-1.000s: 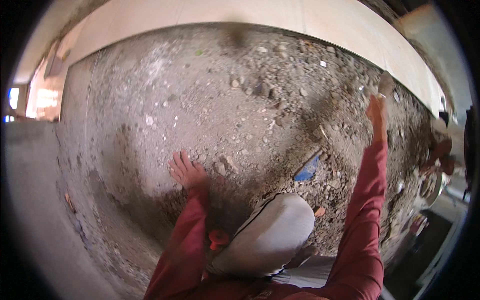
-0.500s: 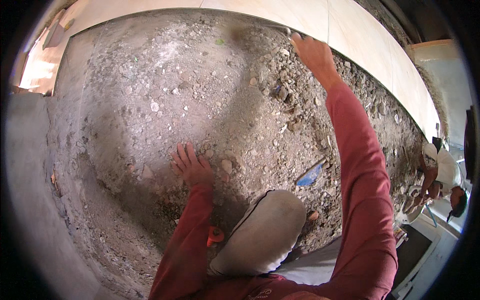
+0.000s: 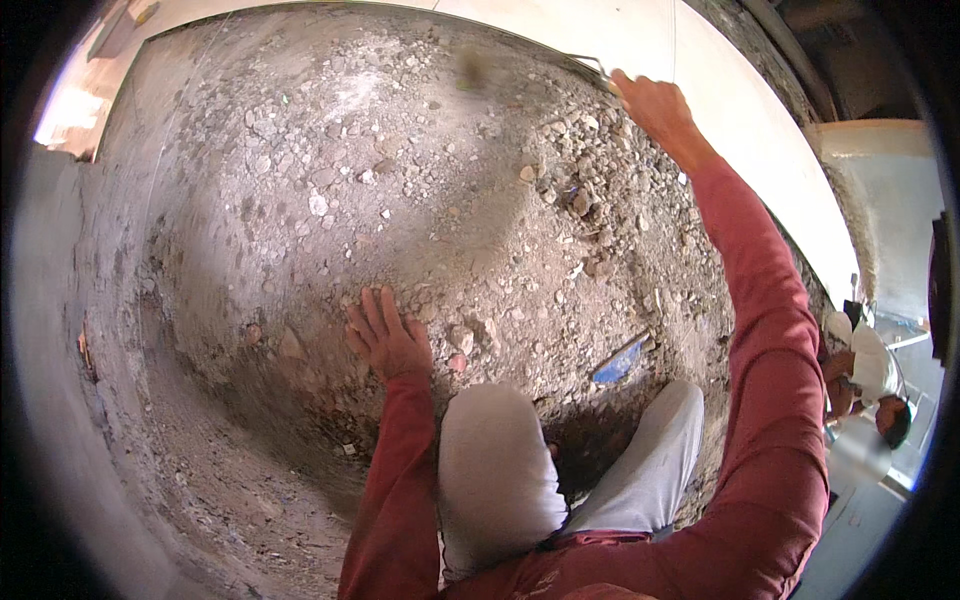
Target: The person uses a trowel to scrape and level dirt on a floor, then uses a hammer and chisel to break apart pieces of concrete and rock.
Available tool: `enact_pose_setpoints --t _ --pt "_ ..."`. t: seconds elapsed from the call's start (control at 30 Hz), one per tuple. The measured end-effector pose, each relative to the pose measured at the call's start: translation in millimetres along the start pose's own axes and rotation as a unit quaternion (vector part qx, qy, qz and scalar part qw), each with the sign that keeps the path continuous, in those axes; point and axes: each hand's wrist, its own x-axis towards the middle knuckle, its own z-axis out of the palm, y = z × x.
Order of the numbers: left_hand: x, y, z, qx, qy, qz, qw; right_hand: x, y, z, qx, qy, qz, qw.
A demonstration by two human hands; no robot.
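My left hand (image 3: 388, 335) lies open, fingers spread, on the grey, stony dirt bed (image 3: 330, 200) in front of my knees. My right hand (image 3: 655, 110) is stretched out to the top right, shut on a tool with a bent metal shank (image 3: 590, 62), probably a trowel, at the edge of the pale tiles (image 3: 750, 130) bordering the dirt; its blade is too indistinct to make out. Heaped stones (image 3: 580, 170) lie below it. A blue piece (image 3: 618, 362) lies in the dirt between my left hand and right arm.
Another person (image 3: 868, 375) in a white top is at work at the right rim. A grey concrete surface (image 3: 50, 350) runs down the left side. A dark recess (image 3: 860, 70) shows beyond the tiles at the top right.
My right hand has swept from the right up and leftward with the tool, then slightly right again. My left hand stayed on the dirt. My knees have shifted, both now showing.
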Motion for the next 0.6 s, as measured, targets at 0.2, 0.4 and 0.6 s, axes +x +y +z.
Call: enact_pose_setpoints --t 0.2,0.4,0.6 --pt "5.0 1.2 -6.1 -0.009 0.008 -0.005 1.000 13.4 -6.2 37.1 0.066 0.014 -0.010 0.998" --pt "0.6 -0.2 0.7 -0.024 0.018 -0.006 1.000 -42.0 59.6 96.4 0.055 -0.017 0.037 0.998" --pt "-0.3 2.0 3.8 -0.005 0.011 -0.001 1.000 -97.3 92.1 106.2 0.054 -0.024 0.062 0.996"
